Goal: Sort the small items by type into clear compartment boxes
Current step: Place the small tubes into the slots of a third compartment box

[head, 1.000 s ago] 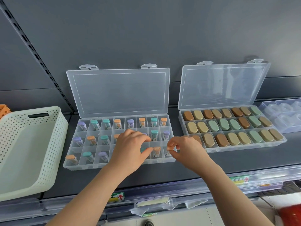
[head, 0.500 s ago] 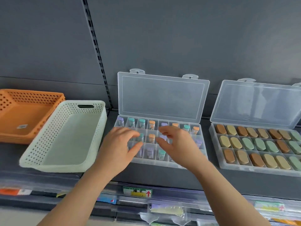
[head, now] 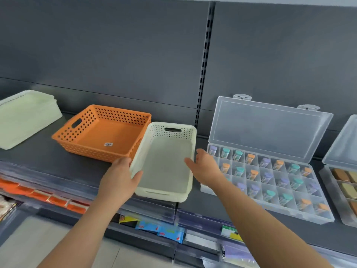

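Currently left grip (head: 118, 178) clasps the cream basket (head: 146, 149) by its near-left wall, thumb inside the rim. Right grip (head: 204, 167) is released, fingers straight, just beside the basket's right wall; contact unclear. Clear compartment box (head: 270, 209), lid up, sits on the shelf (head: 48, 161) directly right of the right grip, with capped vials (head: 225, 152) in its cells. Orange basket (head: 119, 109) lies beyond the left grip.

Matt perforated plastic forms the cream basket (head: 164, 163) and orange basket (head: 100, 132); the compartment box (head: 270, 171) is clear glossy plastic.
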